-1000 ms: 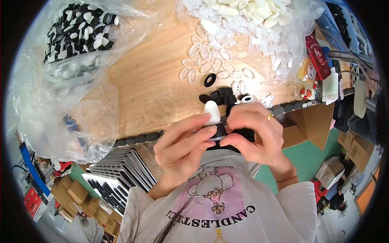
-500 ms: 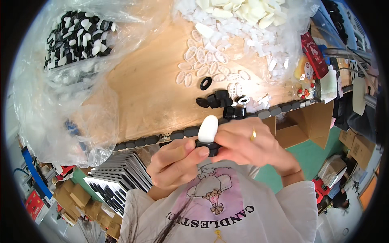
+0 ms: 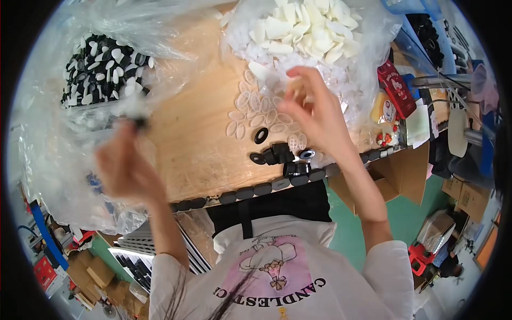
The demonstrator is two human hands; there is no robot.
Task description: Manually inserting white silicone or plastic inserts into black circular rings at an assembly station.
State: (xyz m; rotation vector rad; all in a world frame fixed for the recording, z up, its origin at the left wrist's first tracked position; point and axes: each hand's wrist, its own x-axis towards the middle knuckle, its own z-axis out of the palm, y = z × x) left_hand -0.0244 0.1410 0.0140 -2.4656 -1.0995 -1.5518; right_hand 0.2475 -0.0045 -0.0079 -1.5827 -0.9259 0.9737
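Observation:
My left hand (image 3: 124, 168), blurred by motion, is at the left over the plastic bag. Its fingertips close on a small black part with a white oval top (image 3: 138, 120), also smeared. Just beyond lies a bagged heap of black-and-white pieces (image 3: 106, 72). My right hand (image 3: 316, 109) hovers over the right side of the table, thumb and fingers apart, with nothing visible between them. Beneath and beside it lie clear oval rings (image 3: 255, 102). Nearer the edge are a black ring (image 3: 261, 135), black cylindrical parts (image 3: 278, 154) and a black part with a pale ring (image 3: 306, 154).
A heap of cream oval pieces (image 3: 306, 32) rests on white translucent pieces at the back. Dark pads (image 3: 262, 189) line the table's front edge. A red box (image 3: 397, 88) stands at the right. Below the edge sits an open cardboard box (image 3: 408, 173).
My hands have parted from in front of my chest. The left carried the black-and-white part left toward the bagged heap; the right let go and reached forward over the clear rings.

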